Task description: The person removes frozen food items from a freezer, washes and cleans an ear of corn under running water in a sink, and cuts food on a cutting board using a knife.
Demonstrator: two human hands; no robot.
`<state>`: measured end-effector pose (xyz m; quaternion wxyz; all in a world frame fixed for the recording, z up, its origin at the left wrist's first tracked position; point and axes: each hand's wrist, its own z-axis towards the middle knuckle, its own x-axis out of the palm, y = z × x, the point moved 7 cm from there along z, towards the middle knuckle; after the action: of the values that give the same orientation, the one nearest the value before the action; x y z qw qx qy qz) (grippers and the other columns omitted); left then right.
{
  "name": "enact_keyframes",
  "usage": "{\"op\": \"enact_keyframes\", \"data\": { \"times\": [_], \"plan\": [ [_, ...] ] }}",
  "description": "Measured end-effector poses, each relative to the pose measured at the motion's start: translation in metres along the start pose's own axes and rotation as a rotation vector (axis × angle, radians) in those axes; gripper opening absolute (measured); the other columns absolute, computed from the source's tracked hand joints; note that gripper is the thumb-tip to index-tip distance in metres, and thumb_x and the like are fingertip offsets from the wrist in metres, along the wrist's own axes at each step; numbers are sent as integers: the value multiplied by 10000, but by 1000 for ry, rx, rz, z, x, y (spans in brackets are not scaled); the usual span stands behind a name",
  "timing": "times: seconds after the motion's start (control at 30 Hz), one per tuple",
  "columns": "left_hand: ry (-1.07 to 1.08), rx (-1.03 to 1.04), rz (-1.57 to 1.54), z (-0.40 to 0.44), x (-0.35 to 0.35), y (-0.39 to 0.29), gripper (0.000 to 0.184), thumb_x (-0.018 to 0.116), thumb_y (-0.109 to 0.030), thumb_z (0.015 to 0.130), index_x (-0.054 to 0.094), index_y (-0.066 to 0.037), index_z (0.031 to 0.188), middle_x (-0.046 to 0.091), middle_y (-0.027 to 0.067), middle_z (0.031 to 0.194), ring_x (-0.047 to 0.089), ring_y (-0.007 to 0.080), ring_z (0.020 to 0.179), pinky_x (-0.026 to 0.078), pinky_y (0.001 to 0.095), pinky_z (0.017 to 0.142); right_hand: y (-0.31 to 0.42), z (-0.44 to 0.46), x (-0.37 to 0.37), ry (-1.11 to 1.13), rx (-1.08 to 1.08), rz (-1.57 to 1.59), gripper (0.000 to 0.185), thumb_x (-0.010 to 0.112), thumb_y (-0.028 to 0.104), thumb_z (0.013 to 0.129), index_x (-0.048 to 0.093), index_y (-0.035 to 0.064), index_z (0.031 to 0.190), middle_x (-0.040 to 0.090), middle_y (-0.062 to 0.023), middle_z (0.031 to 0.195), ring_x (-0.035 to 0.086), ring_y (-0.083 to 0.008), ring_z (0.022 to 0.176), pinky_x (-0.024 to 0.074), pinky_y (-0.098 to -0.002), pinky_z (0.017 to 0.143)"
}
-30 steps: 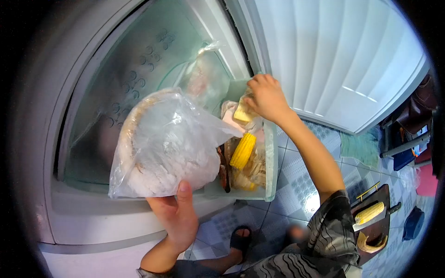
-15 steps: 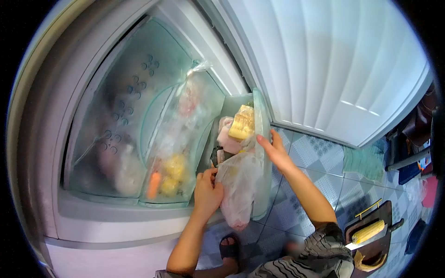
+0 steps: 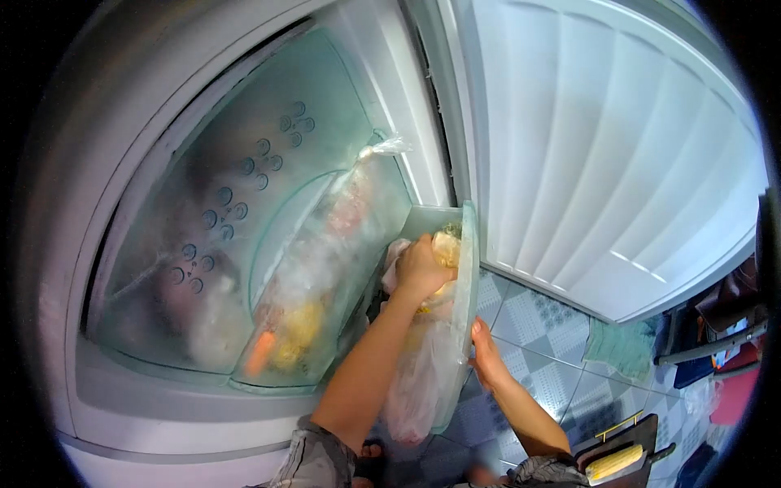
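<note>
A pulled-out, translucent green freezer drawer holds bags and packages. My left hand is down inside it, fingers curled against a yellow wrapped package near the front wall. The fingertips are partly hidden. Beneath that wrist hangs a clear plastic bag with pinkish contents, lying along the drawer's near end. A pale pink package shows just left of the hand. My right hand holds the drawer's front from outside, thumb up; part of its grip is hidden.
Behind stand closed translucent compartments, with orange and yellow food showing through one. The white freezer door is swung wide to the right. On the tiled floor are a green cloth and a board with corn.
My left hand has let go of the clear bag and moved up and right to the yellow package. My right hand has slid lower along the drawer front.
</note>
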<state>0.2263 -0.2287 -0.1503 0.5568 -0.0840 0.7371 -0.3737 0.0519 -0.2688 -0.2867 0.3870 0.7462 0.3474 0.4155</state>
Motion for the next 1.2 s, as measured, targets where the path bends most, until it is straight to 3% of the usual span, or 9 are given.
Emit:
{"op": "enact_keyframes", "data": {
  "times": [0.2,0.3,0.4,0.47,0.57,0.7,0.87,0.97,1.2],
  "plan": [
    [-260,100,190,-42,-31,-6,486,755,-247,596,562,-20,981,570,173,977,549,337,916,445,392,776,-3,-9,5,-8,84,62,812,409,533,850,158,-53,1352,207,-227,1392,225,-305,1286,197,-366,1040],
    [-423,242,160,-95,-79,-39,391,727,-256,651,578,-46,946,534,136,902,542,338,825,441,403,712,8,-11,9,51,78,-23,750,334,628,838,209,114,1369,269,-100,1364,234,-276,1260,309,-561,908],
    [-614,275,80,-170,-110,-41,372,743,-204,634,577,-43,925,520,117,862,538,313,783,438,385,682,33,-1,-13,-162,-20,-126,745,497,411,843,194,-50,1343,254,-226,1366,242,-292,1280,206,-359,1039],
    [-713,208,18,-198,-119,-22,359,750,-136,625,571,-37,921,511,98,856,539,281,767,438,354,677,89,-6,-21,-325,-560,-409,638,591,233,779,319,-30,1293,349,-216,1314,330,-297,1229,252,-350,1014],
    [-754,130,-35,-224,-114,4,349,750,-101,620,568,-16,906,506,109,866,539,266,780,440,340,678,160,-9,14,-231,-788,-618,504,602,104,713,458,-7,1184,433,-194,1238,425,-311,1136,335,-360,956],
    [-792,142,-157,-233,-102,36,350,722,-82,644,546,2,935,496,135,903,533,275,831,440,349,690,149,65,106,339,-683,-1225,486,589,93,703,476,30,1172,492,-173,1132,458,-315,1078,417,-324,840],
    [-965,390,-184,-259,-87,25,367,635,-1,662,494,-4,1002,494,149,1019,501,276,947,405,352,845,109,78,163,167,-346,-1966,524,608,176,700,471,70,1194,398,-204,1250,368,-407,1147,414,-526,838],
    [-795,356,-216,-252,-78,32,437,605,22,682,465,-2,1095,449,177,1128,463,293,1043,377,373,907,96,86,173,148,-540,-2013,601,641,218,689,424,74,1231,342,-213,1292,325,-437,1170,389,-645,785],
    [-576,191,-748,-233,-62,61,444,610,-43,741,439,12,1147,485,121,1100,471,213,1025,380,336,890,84,80,182,91,-746,-2051,513,676,183,651,524,70,1128,409,-157,1226,346,-381,1162,385,-614,813]
  ]
}}
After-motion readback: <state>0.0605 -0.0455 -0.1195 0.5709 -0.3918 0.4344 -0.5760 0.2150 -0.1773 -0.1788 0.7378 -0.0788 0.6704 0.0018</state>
